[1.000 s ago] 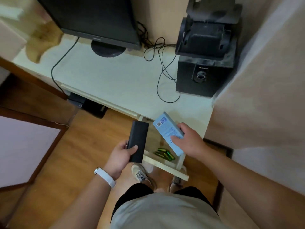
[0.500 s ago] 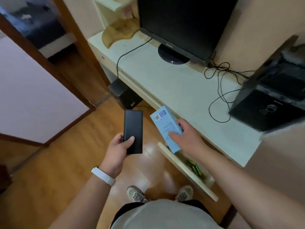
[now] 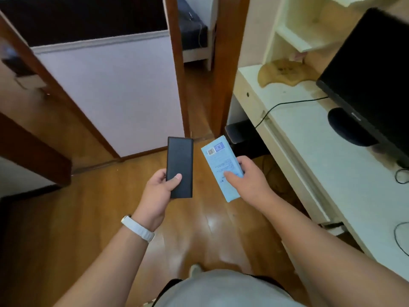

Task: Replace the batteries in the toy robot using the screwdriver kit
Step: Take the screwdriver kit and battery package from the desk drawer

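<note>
My left hand (image 3: 157, 191) grips a flat black rectangular case (image 3: 180, 165) by its lower end, thumb on its face, held upright over the wooden floor. Beside it, my right hand (image 3: 250, 182) holds a light blue box (image 3: 218, 160) with a barcode label at its top, thumb across its front. The two items are side by side and apart. No toy robot or batteries show in this view.
A white desk (image 3: 321, 156) runs along the right with a black monitor (image 3: 371, 80), cables and a wooden slab (image 3: 283, 74). A dark box (image 3: 239, 131) sits on the floor under the desk. Ahead is an open door (image 3: 110, 94) and doorway (image 3: 194, 85).
The view has swung left from the desk and its open drawer with green batteries toward the doorway. Both hands keep their holds and have come away from the drawer.
</note>
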